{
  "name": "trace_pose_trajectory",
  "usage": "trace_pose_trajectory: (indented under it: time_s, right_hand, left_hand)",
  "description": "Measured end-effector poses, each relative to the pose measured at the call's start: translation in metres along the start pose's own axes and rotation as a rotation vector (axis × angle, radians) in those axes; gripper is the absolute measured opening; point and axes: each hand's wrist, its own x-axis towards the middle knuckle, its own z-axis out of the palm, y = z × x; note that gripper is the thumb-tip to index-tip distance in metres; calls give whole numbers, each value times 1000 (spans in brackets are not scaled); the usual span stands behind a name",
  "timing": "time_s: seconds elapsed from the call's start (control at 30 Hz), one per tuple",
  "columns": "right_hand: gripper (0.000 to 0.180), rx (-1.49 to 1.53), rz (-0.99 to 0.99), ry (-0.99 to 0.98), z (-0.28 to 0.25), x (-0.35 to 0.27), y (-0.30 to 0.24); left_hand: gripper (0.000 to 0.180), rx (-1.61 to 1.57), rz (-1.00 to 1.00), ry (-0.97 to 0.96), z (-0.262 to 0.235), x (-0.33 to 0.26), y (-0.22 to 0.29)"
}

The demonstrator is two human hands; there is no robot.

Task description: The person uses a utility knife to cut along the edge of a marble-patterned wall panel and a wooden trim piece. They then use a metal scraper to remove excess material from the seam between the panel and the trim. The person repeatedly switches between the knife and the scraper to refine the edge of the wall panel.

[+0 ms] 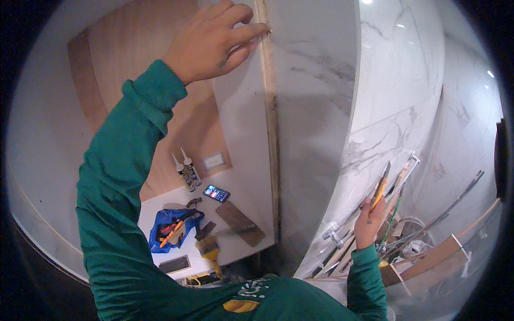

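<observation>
Your left hand (211, 40) is raised high, its fingertips (257, 32) pinching the upper end of a narrow wooden strip (272, 123) that runs down the edge where a white panel (241, 117) meets the marble wall (316, 107). Your right hand (369, 222) is low and off to the right, closed around a utility knife (380, 187) with an orange-yellow body, blade pointing up. Just beyond that hand lies a heap of offcut strips and trim (428, 241). Well below your left hand, on the white bench (235, 182), stand two sealant tubes (186, 170), with a lit phone (216, 193) beside them, a flat trowel (241, 223), a brush (210, 249) and a blue bag (172, 227) of tools nearer your body.
</observation>
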Motion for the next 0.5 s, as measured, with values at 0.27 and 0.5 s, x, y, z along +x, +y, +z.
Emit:
trace_pose_trajectory:
  time_s: [0.27, 0.5]
  right_hand:
    - [33, 2, -42, 41, 3, 0, 6]
    - [35, 33, -24, 61, 4, 0, 8]
  left_hand:
    - [42, 33, 104, -20, 3, 11, -10]
    - [38, 194, 202, -149, -19, 25, -5]
